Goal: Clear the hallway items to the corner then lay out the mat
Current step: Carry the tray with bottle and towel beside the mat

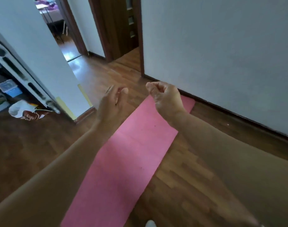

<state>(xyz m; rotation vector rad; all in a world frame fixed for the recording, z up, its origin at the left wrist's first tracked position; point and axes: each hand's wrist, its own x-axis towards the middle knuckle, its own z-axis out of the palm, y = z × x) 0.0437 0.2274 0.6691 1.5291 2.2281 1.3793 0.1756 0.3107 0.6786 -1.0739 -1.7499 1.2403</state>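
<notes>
Pink mat flat on floor below hands: left open, right curled empty.

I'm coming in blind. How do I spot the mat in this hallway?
Find the long white wall on the right with its dark baseboard. On the wood floor beside it, a flat strip runs away from the camera: the pink mat, unrolled, the only pink thing on the floor.
</notes>
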